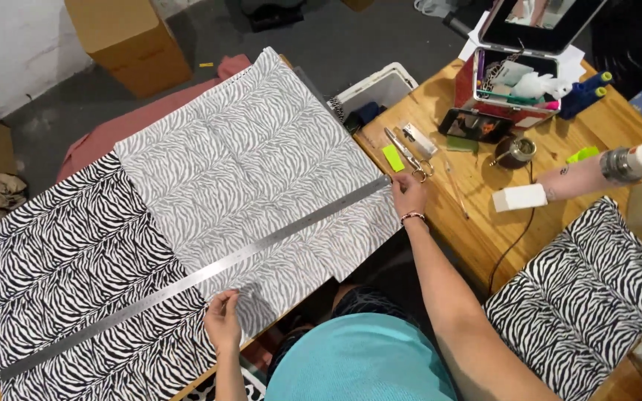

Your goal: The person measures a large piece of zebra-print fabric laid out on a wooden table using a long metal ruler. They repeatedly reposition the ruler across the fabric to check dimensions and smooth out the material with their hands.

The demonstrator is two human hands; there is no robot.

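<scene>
Wooden table (477, 223) is carrying zebra fabric (76, 260), grey zebra fabric (254, 163), open red case (510, 82), scissors (410, 157), phone (473, 125), white block (520, 197), bottle (629, 163).
</scene>
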